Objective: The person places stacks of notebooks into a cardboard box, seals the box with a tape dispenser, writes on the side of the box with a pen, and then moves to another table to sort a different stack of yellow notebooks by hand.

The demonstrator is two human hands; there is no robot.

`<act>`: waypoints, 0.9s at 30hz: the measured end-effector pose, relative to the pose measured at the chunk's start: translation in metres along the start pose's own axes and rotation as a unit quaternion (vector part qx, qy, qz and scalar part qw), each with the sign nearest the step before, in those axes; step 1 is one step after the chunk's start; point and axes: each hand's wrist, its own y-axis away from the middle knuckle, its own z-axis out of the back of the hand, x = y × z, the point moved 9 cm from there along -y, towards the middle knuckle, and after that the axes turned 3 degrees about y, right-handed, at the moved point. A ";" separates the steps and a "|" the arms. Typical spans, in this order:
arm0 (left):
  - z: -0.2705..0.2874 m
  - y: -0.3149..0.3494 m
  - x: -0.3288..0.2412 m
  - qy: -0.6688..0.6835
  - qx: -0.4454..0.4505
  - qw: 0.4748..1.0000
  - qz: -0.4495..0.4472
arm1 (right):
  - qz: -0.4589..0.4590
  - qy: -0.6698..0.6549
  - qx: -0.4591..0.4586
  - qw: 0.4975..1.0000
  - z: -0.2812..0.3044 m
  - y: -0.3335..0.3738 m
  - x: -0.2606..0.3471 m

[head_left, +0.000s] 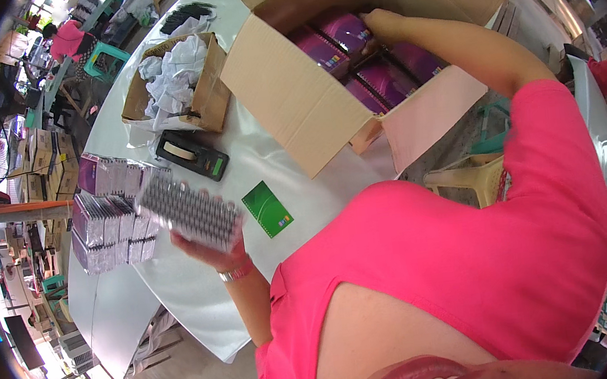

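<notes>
A pack of spiral-bound notebooks (191, 210) rests in my left hand (214, 254), its rows of wire coils facing up. My fingers wrap its near side and underside. My right hand (382, 26) reaches into an open cardboard box (291, 102) at the far right, touching or close to the purple notebooks (346, 29) packed inside. Its fingertips are mostly hidden among the packs. More purple spiral notebooks (389, 84) fill the near part of the box. Between my left hand and the box, a green spiral notebook (267, 208) lies flat on the table.
Stacked notebook packs (111, 224) stand left of my left hand. A black tape dispenser (193, 155) lies beyond it, near a smaller box of crumpled white paper (215, 88). The big box's flaps spread over the white-covered table (181, 291). Another person (67, 40) is at the far left.
</notes>
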 end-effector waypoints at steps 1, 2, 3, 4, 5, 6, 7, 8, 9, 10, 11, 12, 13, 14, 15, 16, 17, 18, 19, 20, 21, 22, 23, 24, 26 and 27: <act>0.003 -0.012 0.004 -0.026 -0.094 0.995 -0.010 | -0.027 -0.008 -0.025 0.999 0.009 0.001 -0.005; -0.028 -0.027 0.022 -0.027 -0.124 0.992 0.005 | -0.007 0.115 -0.090 0.989 0.021 0.007 0.005; -0.056 -0.040 0.039 -0.032 -0.157 0.987 0.012 | -0.018 0.089 -0.103 0.991 0.046 0.024 0.025; -0.072 -0.058 0.048 -0.038 -0.108 0.993 0.019 | -0.027 0.065 -0.117 0.991 0.083 0.052 0.048; -0.087 -0.076 0.059 -0.041 -0.058 0.997 0.034 | 0.064 -0.087 -0.258 0.960 0.126 0.083 0.068; -0.106 -0.092 0.076 0.016 0.036 0.993 0.110 | 0.172 -0.313 -0.299 0.885 0.148 0.099 0.084; -0.129 -0.099 0.088 -0.002 0.102 0.985 0.139 | 0.242 -0.460 -0.277 0.808 0.160 0.132 0.110; -0.152 -0.103 0.099 -0.025 0.169 0.972 0.162 | 0.303 -0.595 -0.245 0.703 0.173 0.162 0.129; -0.184 -0.101 0.118 -0.129 0.208 0.960 0.137 | 0.280 -0.562 -0.236 0.742 0.180 0.167 0.128; -0.190 -0.110 0.122 -0.210 0.208 0.952 0.080 | 0.259 -0.528 -0.232 0.775 0.186 0.172 0.123; -0.188 -0.110 0.113 -0.287 0.212 0.933 0.040 | 0.238 -0.469 -0.271 0.806 0.190 0.172 0.114; -0.188 -0.113 0.107 -0.362 0.216 0.907 0.003 | 0.206 -0.406 -0.312 0.834 0.194 0.173 0.101; -0.188 -0.115 0.104 -0.431 0.217 0.876 -0.031 | 0.166 -0.344 -0.349 0.856 0.195 0.173 0.088; -0.184 -0.105 0.092 -0.449 0.223 0.865 -0.036 | 0.085 -0.281 -0.355 0.888 0.195 0.171 0.075; -0.170 -0.103 0.081 -0.371 0.182 0.911 0.003 | 0.056 -0.139 -0.469 0.870 0.185 0.153 0.045; -0.158 -0.104 0.076 -0.283 0.141 0.948 0.042 | 0.014 0.007 -0.565 0.825 0.166 0.131 0.011; -0.133 -0.097 0.058 -0.353 0.152 0.923 0.022 | -0.038 0.005 -0.484 0.874 0.153 0.102 -0.005; -0.103 -0.087 0.037 -0.347 0.107 0.931 0.030 | -0.088 0.007 -0.395 0.914 0.137 0.077 -0.018; -0.083 -0.074 0.018 -0.332 0.058 0.941 0.034 | -0.104 0.040 -0.320 0.941 0.112 0.052 -0.039; -0.057 -0.059 -0.005 -0.342 -0.009 0.940 0.013 | -0.117 0.073 -0.246 0.959 0.084 0.028 -0.059; -0.031 -0.040 -0.031 -0.354 -0.034 0.935 -0.005 | -0.114 0.063 -0.185 0.974 0.061 0.008 -0.064; 0.003 -0.017 -0.059 -0.364 -0.096 0.926 -0.021 | -0.105 0.058 -0.121 0.985 0.042 -0.009 -0.062; 0.026 0.006 -0.083 -0.365 -0.140 0.919 -0.040 | 0.036 0.196 -0.026 0.980 0.014 -0.020 -0.039; 0.052 0.028 -0.105 -0.348 -0.162 0.922 -0.049 | -0.008 0.168 0.020 0.986 0.007 -0.019 -0.041; 0.088 0.063 -0.141 -0.335 -0.202 0.918 -0.068 | -0.028 0.166 0.046 0.985 0.009 -0.014 -0.052; 0.106 0.090 -0.161 -0.335 -0.243 0.906 -0.090 | -0.081 0.160 0.104 0.978 0.043 0.012 0.005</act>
